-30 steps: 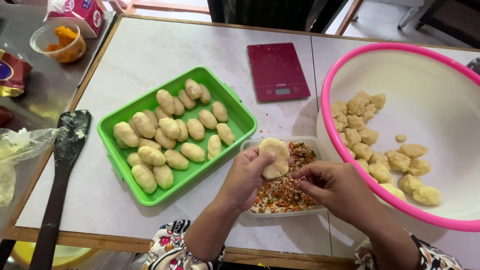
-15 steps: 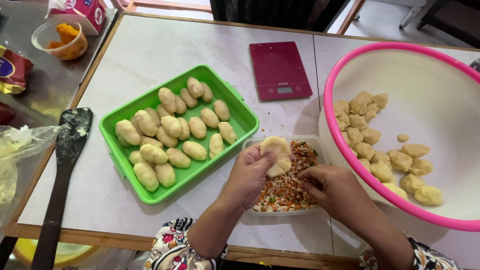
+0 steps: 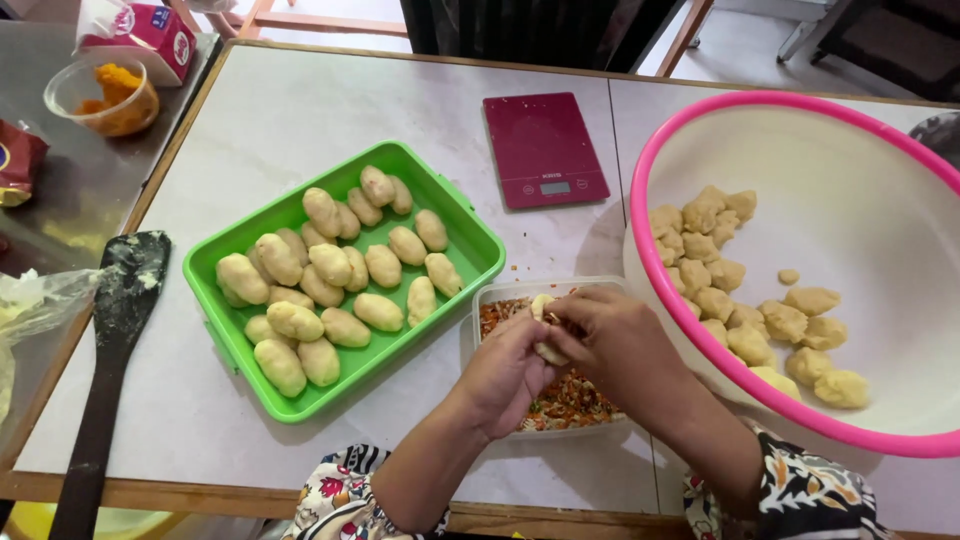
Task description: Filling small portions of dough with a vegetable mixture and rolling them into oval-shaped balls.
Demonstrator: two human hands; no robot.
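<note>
Head view: left hand (image 3: 505, 375) and right hand (image 3: 615, 345) close together, fingers curled around a pale dough piece (image 3: 545, 325), seemingly pinching it, above the clear rectangular plastic filling tub (image 3: 490, 300) at lower centre, wedged between the green rectangular plastic tray (image 3: 465, 215) and the pink-rimmed round basin (image 3: 680, 330); bare tabletop (image 3: 290, 110) lies upper left.

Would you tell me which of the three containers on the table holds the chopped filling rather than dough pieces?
The clear plastic tub right under both hands; the green tray and the pink-rimmed basin hold only pale dough.

Green tray (image 3: 215, 290), pink-rimmed basin (image 3: 690, 350), maroon scale (image 3: 543, 148) (floral sleeves (image 3: 800, 495)).
</note>
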